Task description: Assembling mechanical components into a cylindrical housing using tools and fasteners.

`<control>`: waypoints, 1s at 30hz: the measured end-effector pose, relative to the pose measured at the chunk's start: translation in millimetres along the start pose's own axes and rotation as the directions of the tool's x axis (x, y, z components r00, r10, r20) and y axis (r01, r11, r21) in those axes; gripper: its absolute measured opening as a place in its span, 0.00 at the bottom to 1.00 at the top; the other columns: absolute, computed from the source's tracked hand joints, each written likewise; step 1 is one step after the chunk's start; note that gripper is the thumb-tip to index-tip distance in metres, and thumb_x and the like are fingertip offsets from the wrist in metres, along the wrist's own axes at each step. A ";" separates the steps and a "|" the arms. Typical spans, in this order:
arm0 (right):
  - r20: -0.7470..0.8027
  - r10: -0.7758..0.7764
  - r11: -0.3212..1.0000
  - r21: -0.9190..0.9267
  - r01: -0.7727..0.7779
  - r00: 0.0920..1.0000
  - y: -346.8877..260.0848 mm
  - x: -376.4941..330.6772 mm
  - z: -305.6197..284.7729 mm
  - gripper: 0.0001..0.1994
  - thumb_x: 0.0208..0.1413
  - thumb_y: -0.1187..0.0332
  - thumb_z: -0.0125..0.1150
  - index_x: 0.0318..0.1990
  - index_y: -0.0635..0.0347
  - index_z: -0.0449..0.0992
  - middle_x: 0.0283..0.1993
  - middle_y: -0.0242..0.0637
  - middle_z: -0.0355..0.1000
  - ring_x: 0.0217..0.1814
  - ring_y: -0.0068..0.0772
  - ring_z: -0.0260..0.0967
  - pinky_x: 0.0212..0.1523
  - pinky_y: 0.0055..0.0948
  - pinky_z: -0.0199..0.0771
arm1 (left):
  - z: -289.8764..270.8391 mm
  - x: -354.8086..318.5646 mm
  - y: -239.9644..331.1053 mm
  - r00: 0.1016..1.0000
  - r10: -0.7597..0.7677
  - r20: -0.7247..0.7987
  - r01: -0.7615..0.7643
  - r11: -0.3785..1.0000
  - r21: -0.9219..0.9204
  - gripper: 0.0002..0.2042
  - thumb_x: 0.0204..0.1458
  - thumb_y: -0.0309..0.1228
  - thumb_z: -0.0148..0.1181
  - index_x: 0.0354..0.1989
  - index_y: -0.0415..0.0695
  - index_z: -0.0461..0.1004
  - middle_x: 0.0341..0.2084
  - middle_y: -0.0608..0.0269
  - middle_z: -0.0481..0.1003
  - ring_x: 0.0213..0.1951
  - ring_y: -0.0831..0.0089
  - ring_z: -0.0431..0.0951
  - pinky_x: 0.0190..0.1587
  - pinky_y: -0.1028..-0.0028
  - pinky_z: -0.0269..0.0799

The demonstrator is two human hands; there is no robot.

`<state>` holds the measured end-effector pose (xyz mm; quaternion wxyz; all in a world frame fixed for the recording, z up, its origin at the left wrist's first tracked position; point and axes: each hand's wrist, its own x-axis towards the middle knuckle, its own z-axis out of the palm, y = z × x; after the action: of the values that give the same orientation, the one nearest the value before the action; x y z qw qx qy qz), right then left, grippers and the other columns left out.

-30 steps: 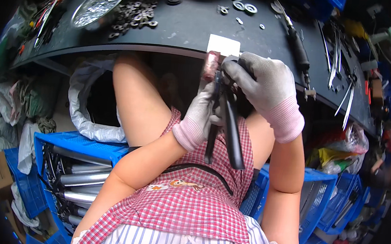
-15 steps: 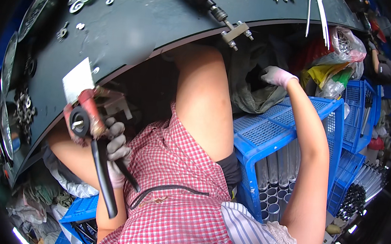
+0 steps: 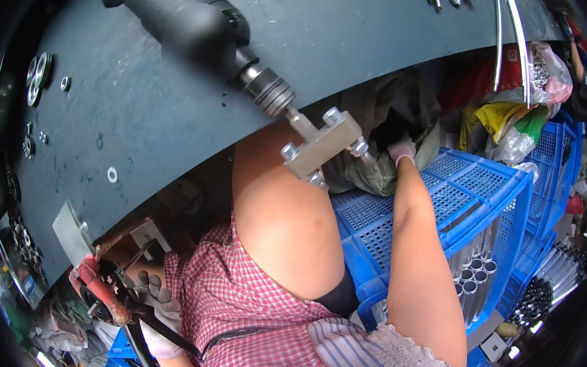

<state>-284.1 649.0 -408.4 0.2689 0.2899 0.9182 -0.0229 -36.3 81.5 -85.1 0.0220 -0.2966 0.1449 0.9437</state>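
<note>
My left hand (image 3: 160, 305), in a grey-palmed glove, is curled around a part with black tubes (image 3: 140, 340) at the lower left. This part sits against a red metal fixture (image 3: 96, 285) with a pale plate (image 3: 69, 231), fixed at the bench edge. My right hand (image 3: 402, 151), in a white and pinkish glove, reaches into the mouth of a grey-green sack (image 3: 423, 114); its fingers are hidden inside. A black power driver (image 3: 182, 19) reaches over the bench, its chuck carrying a metal block (image 3: 324, 144) with several bolts.
Washers and rings, including a small washer (image 3: 113, 175), lie on the dark bench (image 3: 279, 17). Below the sack stands a blue crate (image 3: 372, 238) holding metal tubes (image 3: 476, 274). Plastic bags (image 3: 505, 128) and more crates are at the right. Thin rods (image 3: 518, 46) overhang the bench edge.
The view has shifted, so the driver appears larger and nearer the middle. My right hand has gone deeper into the sack. My left hand stays at the black-tubed part, which has tilted.
</note>
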 end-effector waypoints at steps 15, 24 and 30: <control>0.298 -0.820 0.359 -0.398 0.844 0.489 -65.7 49.0 104.4 0.17 0.61 0.65 0.46 0.50 0.60 0.78 0.54 0.49 0.73 0.55 0.47 0.72 0.55 0.40 0.72 | -62.1 -26.7 -1.7 0.963 0.230 -0.142 -0.185 0.944 0.274 0.20 0.61 0.39 0.50 0.57 0.39 0.65 0.51 0.52 0.73 0.47 0.60 0.77 0.47 0.62 0.74; 0.074 -0.639 0.702 -0.352 0.619 0.766 -71.0 -65.7 -142.8 0.19 0.52 0.59 0.61 0.48 0.61 0.78 0.50 0.54 0.74 0.53 0.57 0.70 0.53 0.43 0.72 | -8.9 -36.8 40.6 0.981 0.176 0.082 -0.184 0.977 0.110 0.18 0.60 0.44 0.53 0.52 0.46 0.68 0.44 0.60 0.73 0.38 0.67 0.77 0.40 0.70 0.72; -0.191 -0.705 0.707 -0.120 0.697 0.683 -42.3 -257.5 -225.2 0.12 0.53 0.66 0.62 0.38 0.66 0.76 0.38 0.56 0.75 0.43 0.57 0.73 0.43 0.44 0.71 | 25.8 -36.5 92.4 0.884 0.373 0.283 -0.468 0.735 0.490 0.14 0.61 0.38 0.51 0.52 0.46 0.67 0.42 0.60 0.72 0.36 0.72 0.77 0.39 0.74 0.73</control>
<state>-238.3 524.5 -90.3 0.1407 -0.0877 0.9834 -0.0742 -32.3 2.0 -20.2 -0.0971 -0.1578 0.4683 0.8639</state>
